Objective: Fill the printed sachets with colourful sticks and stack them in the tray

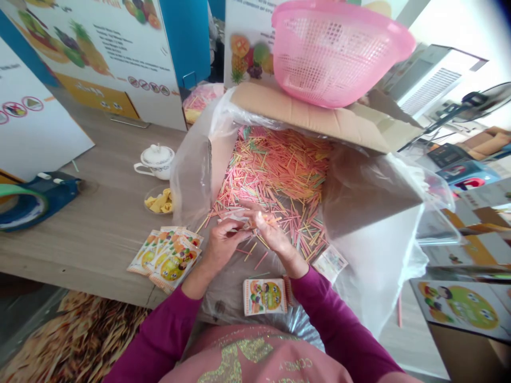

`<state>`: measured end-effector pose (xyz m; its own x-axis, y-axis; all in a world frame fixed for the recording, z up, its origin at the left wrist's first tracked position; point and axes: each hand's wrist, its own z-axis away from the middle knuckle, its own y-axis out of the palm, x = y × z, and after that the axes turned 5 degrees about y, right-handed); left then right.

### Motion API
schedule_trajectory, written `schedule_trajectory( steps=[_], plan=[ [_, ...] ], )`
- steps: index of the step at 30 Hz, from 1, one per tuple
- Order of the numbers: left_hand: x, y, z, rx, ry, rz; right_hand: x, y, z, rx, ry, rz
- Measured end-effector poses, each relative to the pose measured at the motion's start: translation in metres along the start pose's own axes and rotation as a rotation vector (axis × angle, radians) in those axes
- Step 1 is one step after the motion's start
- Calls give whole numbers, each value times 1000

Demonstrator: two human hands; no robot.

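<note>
Over the front of the open carton, my left hand [227,242] and my right hand [269,233] meet, fingertips close together. A few orange-yellow candy sticks [276,219] show at the fingers of my right hand, which is closed around them. The fingers of my left hand are pinched together; a whitish, filmy edge shows near them, but what they hold is too small to make out. Beneath and beyond lies a heap of thin pink, yellow and green candy sticks [279,165]. Closest to my body is a stack of printed packets [265,297].
Printed sachets [170,258] lie fanned on the table to the left, near a dish of yellow pieces [159,202] and a lidded white cup [157,161]. A tape dispenser [40,199] is far left. A pink basket [339,53] rests on the carton's back flap [307,114].
</note>
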<state>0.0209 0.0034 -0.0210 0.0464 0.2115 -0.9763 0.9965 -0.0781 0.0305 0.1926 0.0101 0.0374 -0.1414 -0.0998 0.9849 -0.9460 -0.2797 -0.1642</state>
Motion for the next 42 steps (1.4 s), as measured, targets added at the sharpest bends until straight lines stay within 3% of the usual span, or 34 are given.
schedule_trajectory(
  steps=[7,12,16,22,24,28,32,36,38,40,42],
  plan=[
    [4,8,-2,12,17,97,8,1,-10,-10,4,-217],
    [-1,14,0,76,6,151,13,12,-10,-15,-8,-44],
    [-2,13,6,47,-59,147,17,8,-6,-116,-45,-47],
    [-10,14,13,57,-99,232,22,1,1,141,-106,122],
    [-13,15,16,60,-138,250,18,-1,2,106,-80,16],
    [-15,13,23,53,-263,327,12,-3,2,-93,-51,-203],
    [-14,14,26,78,-270,349,17,10,8,-28,-57,-96],
    [-20,13,36,117,-148,220,20,23,13,153,-169,60],
    [-28,1,47,120,-76,51,16,15,8,191,-205,116],
    [-35,-24,61,107,27,-217,8,-11,-7,88,-207,193],
    [-40,-59,74,51,135,-484,1,-55,-32,-206,-193,281]
  ],
)
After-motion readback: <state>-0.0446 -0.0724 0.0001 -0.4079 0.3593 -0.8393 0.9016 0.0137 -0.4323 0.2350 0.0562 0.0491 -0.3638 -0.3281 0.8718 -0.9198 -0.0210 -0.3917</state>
